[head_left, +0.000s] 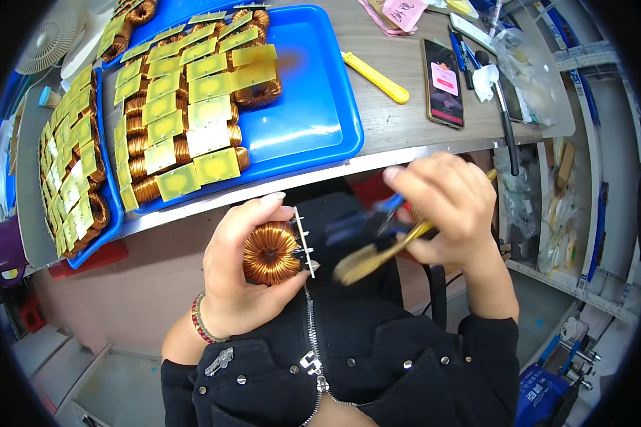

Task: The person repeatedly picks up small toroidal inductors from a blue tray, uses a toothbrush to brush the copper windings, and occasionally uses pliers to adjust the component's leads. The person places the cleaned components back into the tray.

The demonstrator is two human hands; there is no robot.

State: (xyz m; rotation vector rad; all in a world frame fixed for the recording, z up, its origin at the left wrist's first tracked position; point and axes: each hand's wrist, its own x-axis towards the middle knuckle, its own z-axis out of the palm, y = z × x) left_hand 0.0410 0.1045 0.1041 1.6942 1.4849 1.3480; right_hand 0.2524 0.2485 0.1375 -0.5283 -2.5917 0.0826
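Closed round the copper-wound ring coil (pixel 271 252), my left hand (pixel 228 260) is open no wider than the coil itself, with one fingertip near the upper end of the flat board (pixel 302 238) on it and another at the lower end. That puts the coil inside this grasp already, held in front of my dark jacket (pixel 263 370), just short of the bench edge (pixel 377 160) and below the blue tray (pixel 313 96), where coils with yellow-green boards (pixel 206 99) sit in rows.

My right hand (pixel 450 203) is closed too, around the handle of a tan brush (pixel 370 262). A blue-handled tool (pixel 389 203) seems to share that grasp, but it is too blurred for me to name its kind or to tell whether it stands parted.

What matters most, I judge, is how the board faces. I see it edge-on, its long axis running from the bench toward my body, the bench end leaning slightly left. The coil is on its left face; short pins (pixel 305 233) stick out of its right face, pointing across at my right hand. The brush slants down and left from that hand, its head level with the board's lower end yet apart from it. My left hand touches the work; my right stands off across a gap, on the pin side
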